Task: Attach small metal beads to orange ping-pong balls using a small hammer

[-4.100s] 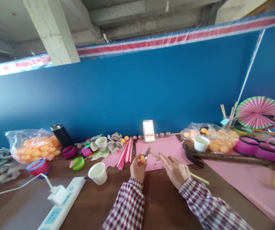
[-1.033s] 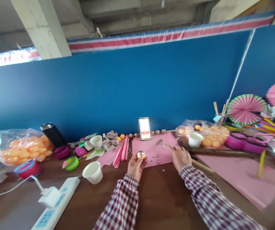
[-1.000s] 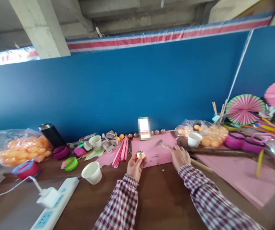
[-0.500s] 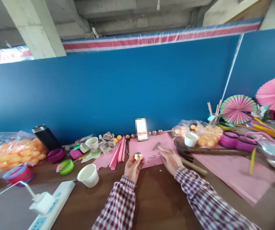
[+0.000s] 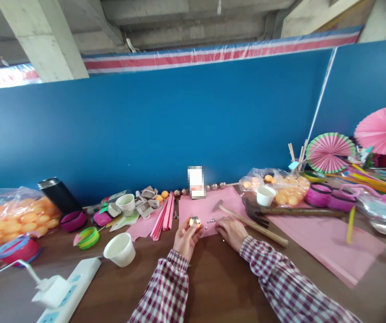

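An orange ball (image 5: 194, 221) with shiny metal pieces on its top is held between the fingers of my left hand (image 5: 185, 240), over the near left edge of a pink sheet (image 5: 196, 206). My right hand (image 5: 232, 231) rests low at the sheet's near edge, its fingers curled down beside small silver studs (image 5: 212, 220). Whether its fingertips pinch a stud is too small to make out. Just beyond that hand lies a hammer with a wooden handle (image 5: 260, 227), its head on the sheet.
White cups (image 5: 119, 250) stand on the left and right. Bags of orange balls (image 5: 28, 215) lie at both sides. A power strip (image 5: 75, 287) is at the lower left. Several studded balls line the sheet's far edge. A second hammer (image 5: 303, 212) lies to the right.
My right hand has moved left and nearer, off the hammer handle and down to the studs, and its fingers are more curled. My left hand still holds the ball in about the same place.
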The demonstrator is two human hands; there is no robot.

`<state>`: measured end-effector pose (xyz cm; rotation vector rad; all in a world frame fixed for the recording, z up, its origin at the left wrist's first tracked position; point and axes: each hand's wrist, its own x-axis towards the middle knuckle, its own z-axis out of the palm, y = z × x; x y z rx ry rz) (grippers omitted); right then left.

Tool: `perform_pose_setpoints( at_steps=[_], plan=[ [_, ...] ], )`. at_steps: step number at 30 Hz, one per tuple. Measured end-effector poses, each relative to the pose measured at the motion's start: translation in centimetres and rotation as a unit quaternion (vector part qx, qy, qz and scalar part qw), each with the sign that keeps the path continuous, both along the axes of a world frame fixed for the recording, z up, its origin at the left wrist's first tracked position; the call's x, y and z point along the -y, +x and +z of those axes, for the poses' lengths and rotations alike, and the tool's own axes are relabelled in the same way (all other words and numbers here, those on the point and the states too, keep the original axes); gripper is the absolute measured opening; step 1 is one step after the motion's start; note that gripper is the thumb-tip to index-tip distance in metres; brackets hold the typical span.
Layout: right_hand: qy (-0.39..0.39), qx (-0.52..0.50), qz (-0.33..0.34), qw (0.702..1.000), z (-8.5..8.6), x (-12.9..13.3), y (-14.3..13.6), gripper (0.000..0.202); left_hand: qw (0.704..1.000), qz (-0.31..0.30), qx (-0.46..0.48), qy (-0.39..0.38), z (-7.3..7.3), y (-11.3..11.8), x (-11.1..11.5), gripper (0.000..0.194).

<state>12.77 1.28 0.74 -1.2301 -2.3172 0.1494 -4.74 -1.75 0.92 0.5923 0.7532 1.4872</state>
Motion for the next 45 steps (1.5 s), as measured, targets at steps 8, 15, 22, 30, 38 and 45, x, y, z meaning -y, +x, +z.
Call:
perform_pose_setpoints(
  at_steps=[8, 15, 22, 30, 38, 45],
  plan=[
    [-0.005, -0.109, -0.023, 0.994, 0.1, 0.4, -0.4, 0.012, 1.000, -0.007, -0.006, 0.000, 0.0, 0.2, 0.1, 0.044],
    [-0.033, -0.200, 0.008, 0.979, 0.2, 1.1, -1.5, 0.010, 0.999, -0.032, -0.036, -0.003, 0.0, 0.6, 0.3, 0.044],
    [-0.122, -0.336, 0.031, 0.933, 1.0, 1.6, -2.1, 0.015, 0.998, -0.041, -0.050, 0.016, -0.2, 0.7, 0.4, 0.047],
    [-0.266, -0.432, 0.042, 0.861, 1.3, 1.7, -2.4, 0.022, 0.998, -0.044, -0.050, 0.018, -0.2, 0.8, 0.4, 0.045],
    [-0.267, -0.469, 0.065, 0.840, 0.9, 1.7, -2.7, 0.022, 0.998, -0.048, -0.042, 0.015, 0.2, 0.8, 0.5, 0.038],
    [-0.246, -0.465, 0.042, 0.850, 0.7, 1.5, -2.7, 0.022, 0.996, -0.042, -0.075, 0.013, -0.1, 0.9, 0.4, 0.043]
  ],
)
